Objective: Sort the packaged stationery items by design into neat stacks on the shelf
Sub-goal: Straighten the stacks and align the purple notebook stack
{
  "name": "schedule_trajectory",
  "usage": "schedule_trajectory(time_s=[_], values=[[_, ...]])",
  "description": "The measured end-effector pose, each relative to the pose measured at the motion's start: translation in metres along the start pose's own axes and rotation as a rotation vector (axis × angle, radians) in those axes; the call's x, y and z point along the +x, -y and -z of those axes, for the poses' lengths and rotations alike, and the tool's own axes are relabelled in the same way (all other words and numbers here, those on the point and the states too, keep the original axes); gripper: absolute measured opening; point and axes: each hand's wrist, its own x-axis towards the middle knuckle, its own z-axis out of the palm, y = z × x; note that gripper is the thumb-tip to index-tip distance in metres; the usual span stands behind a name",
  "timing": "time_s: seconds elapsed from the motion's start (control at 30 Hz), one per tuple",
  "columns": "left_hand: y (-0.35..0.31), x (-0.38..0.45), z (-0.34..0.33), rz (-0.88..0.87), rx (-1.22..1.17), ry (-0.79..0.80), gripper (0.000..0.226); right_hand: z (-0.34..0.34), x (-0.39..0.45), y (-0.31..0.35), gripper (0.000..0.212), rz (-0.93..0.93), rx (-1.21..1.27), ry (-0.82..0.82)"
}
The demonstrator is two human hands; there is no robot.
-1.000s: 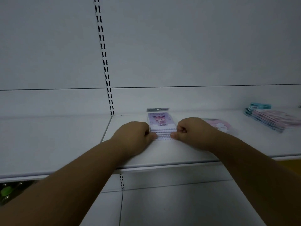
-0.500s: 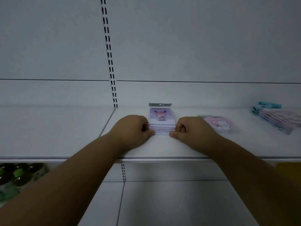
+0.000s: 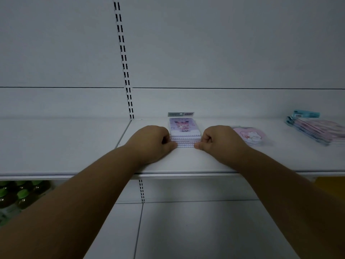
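Observation:
A stack of purple packaged notepads (image 3: 184,128) with a cartoon figure on top lies on the white shelf (image 3: 186,165), near its back. My left hand (image 3: 152,142) presses against the stack's left side with curled fingers. On the opposite side my right hand (image 3: 217,141) does the same, thumb at the stack's front corner. A pink packaged item (image 3: 251,135) with a white bunny design lies just right of my right hand. Farther right sits a fanned pile of pink and blue packaged items (image 3: 317,128).
A slotted upright (image 3: 125,71) runs down the white back panel left of the stack. Green-capped bottles (image 3: 18,193) stand on the lower level at the far left. Something yellow (image 3: 330,184) shows under the shelf at the right.
The view has tilted down a little, so the shelf sits higher in frame. Both hands stay clamped on the purple stack's sides, which looks more squared up.

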Motion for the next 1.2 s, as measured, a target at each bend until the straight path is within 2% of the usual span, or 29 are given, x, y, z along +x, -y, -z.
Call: schedule_trajectory(time_s=[0.17,0.47,0.7,1.2], values=[[0.0,0.001,0.002,0.008,-0.052,0.01,0.039,0.003,-0.001,-0.004,0.036,0.028,0.015,-0.001],[0.005,0.005,-0.004,-0.011,-0.023,0.022,0.035,0.005,0.004,-0.01,0.039,0.158,-0.017,0.074],[0.004,0.005,-0.003,0.009,-0.053,-0.001,0.04,0.009,0.005,-0.008,0.031,0.193,-0.071,0.135],[-0.001,0.001,0.003,0.079,-0.123,0.013,0.038,0.004,-0.005,-0.007,0.027,0.095,-0.01,0.035]])
